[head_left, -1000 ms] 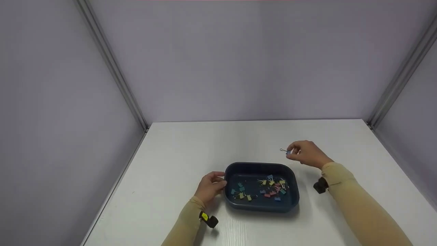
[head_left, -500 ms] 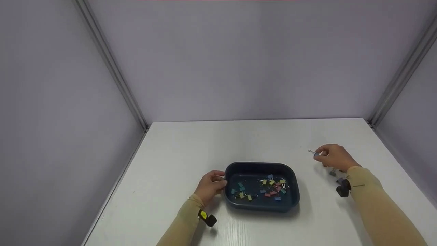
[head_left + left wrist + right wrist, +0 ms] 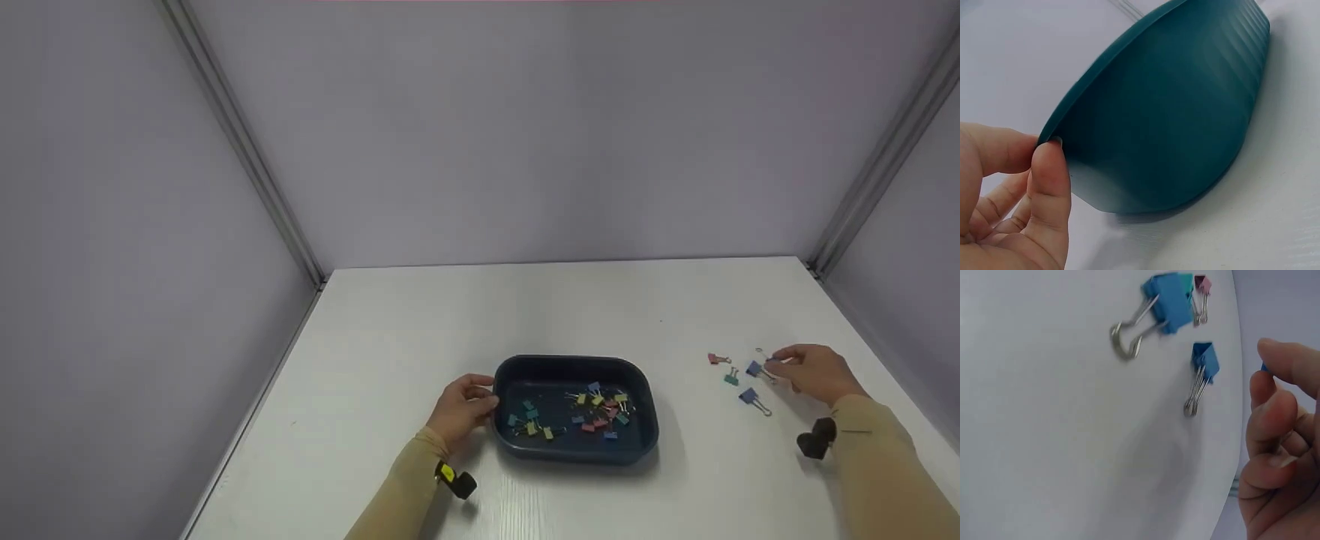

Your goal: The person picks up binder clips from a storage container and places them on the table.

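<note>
My left hand (image 3: 457,409) pinches the left rim of a dark blue tray (image 3: 577,454) between thumb and fingers; the left wrist view shows the grip on the tray's rim (image 3: 1067,107) closely. At the table's right side, my right hand (image 3: 819,371) pinches a small blue binder clip (image 3: 1264,368), mostly hidden by the fingertips. Just beside that hand lie a blue clip (image 3: 754,368), another blue clip (image 3: 748,397), a green clip (image 3: 732,377) and a red clip (image 3: 716,359). Inside the tray are several yellow, green, red and blue clips, such as a yellow clip (image 3: 548,433).
The tray stands on a white table (image 3: 420,322). A pale back wall (image 3: 480,135) rises behind it, with side walls left and right. Each wrist wears a small black camera, such as the right camera (image 3: 816,439).
My right hand has moved right and toward me with the blue clip, from behind the tray to the loose clips, uncovering them. The left hand stays on the tray.
</note>
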`<state>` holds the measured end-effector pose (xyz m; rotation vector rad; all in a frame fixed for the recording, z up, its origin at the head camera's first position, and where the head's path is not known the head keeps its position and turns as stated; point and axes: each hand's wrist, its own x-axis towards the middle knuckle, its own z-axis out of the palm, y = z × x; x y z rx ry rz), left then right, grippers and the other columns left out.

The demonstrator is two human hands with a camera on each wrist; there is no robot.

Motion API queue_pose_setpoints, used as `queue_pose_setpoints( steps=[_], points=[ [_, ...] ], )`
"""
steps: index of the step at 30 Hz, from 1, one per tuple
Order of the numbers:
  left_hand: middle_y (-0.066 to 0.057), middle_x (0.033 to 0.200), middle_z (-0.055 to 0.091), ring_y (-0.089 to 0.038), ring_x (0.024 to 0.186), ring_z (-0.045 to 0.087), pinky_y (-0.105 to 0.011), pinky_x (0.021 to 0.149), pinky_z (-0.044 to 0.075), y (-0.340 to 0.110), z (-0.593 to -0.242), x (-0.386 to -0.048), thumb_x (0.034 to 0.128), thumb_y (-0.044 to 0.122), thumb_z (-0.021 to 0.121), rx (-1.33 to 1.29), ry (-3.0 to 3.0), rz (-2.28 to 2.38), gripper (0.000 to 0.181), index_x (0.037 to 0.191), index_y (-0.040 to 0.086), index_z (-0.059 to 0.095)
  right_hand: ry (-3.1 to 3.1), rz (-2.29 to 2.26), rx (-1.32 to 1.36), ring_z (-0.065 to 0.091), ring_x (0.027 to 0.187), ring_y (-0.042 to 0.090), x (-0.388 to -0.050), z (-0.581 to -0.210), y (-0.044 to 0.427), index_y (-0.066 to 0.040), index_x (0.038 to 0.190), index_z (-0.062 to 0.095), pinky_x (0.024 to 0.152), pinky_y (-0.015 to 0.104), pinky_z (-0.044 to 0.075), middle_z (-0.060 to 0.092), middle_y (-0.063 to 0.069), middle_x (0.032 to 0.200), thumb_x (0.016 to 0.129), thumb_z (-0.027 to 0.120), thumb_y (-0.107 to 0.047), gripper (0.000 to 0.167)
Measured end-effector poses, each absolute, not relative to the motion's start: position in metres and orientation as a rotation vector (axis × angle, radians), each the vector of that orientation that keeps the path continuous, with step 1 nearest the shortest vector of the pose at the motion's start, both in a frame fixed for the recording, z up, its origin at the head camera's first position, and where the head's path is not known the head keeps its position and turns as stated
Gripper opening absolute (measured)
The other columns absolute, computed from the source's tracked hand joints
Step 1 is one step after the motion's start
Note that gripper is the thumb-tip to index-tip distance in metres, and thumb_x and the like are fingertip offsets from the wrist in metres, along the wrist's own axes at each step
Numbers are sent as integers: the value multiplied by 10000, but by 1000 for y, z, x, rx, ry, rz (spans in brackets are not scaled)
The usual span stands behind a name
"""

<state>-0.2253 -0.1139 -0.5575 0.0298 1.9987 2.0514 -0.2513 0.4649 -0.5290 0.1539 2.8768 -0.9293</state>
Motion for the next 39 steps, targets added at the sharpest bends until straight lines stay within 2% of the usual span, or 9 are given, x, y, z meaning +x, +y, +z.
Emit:
queue_pose_setpoints(
  steps=[2, 10, 16, 22, 27, 32, 35, 39],
  points=[
    [-128, 985, 590, -186, 791, 597, -311, 672, 510, -115, -558, -226, 867, 75, 696, 28, 2010, 2045, 382, 1212, 10, 543, 2865, -932, 212, 562, 720, 218, -245, -533, 475, 59, 1248, 526, 595, 318, 409, 623, 115, 853, 912, 593, -481, 640],
    [-127, 1007, 595, -194, 829, 603, -334, 706, 521, -118, -557, -227, 866, 95, 702, 15, 2045, 2026, 379, 1210, 30, 554, 2821, -996, 329, 538, 948, 347, -236, -555, 492, 91, 1216, 545, 691, 355, 429, 583, 274, 1136, 897, 601, -499, 672],
    [-129, 996, 588, -187, 819, 603, -333, 704, 526, -116, -557, -226, 860, 86, 706, 17, 2037, 2045, 392, 1211, 11, 548, 2806, -958, 340, 518, 941, 369, -236, -558, 491, 97, 1197, 543, 702, 398, 441, 563, 292, 1136, 870, 640, -507, 694],
    [-122, 980, 592, -173, 801, 605, -329, 694, 527, -115, -557, -227, 860, 74, 701, 20, 2044, 2054, 381, 1205, 6, 553, 2802, -861, 275, 518, 960, 412, -239, -557, 493, 113, 1167, 543, 767, 512, 440, 548, 322, 1133, 820, 662, -573, 778],
    [-125, 984, 593, -178, 805, 610, -317, 690, 526, -113, -559, -228, 861, 79, 699, 32, 2050, 2049, 378, 1202, 4, 552, 2785, -794, 219, 537, 908, 371, -238, -552, 493, 93, 1078, 594, 730, 474, 448, 593, 256, 1027, 801, 676, -576, 729],
    [-127, 1006, 587, -190, 817, 611, -314, 703, 524, -112, -560, -228, 865, 88, 699, 37, 2042, 2043, 384, 1212, 17, 551, 2718, -749, 168, 540, 870, 325, -235, -546, 488, 31, 971, 643, 689, 415, 451, 600, 187, 970, 792, 716, -501, 566],
    [-130, 1012, 593, -191, 823, 610, -316, 711, 523, -112, -559, -229, 868, 94, 699, 42, 2042, 2041, 388, 1218, 20, 550, 2698, -730, 118, 525, 856, 314, -234, -542, 484, 35, 976, 636, 687, 414, 446, 590, 177, 961, 799, 722, -447, 520],
    [-128, 1016, 599, -188, 829, 610, -327, 725, 525, -112, -558, -230, 874, 103, 694, 46, 2067, 2024, 380, 1218, 28, 552, 2696, -736, 81, 522, 866, 325, -233, -539, 481, 65, 1035, 609, 721, 448, 449, 589, 196, 985, 807, 724, -427, 554]
  ],
)
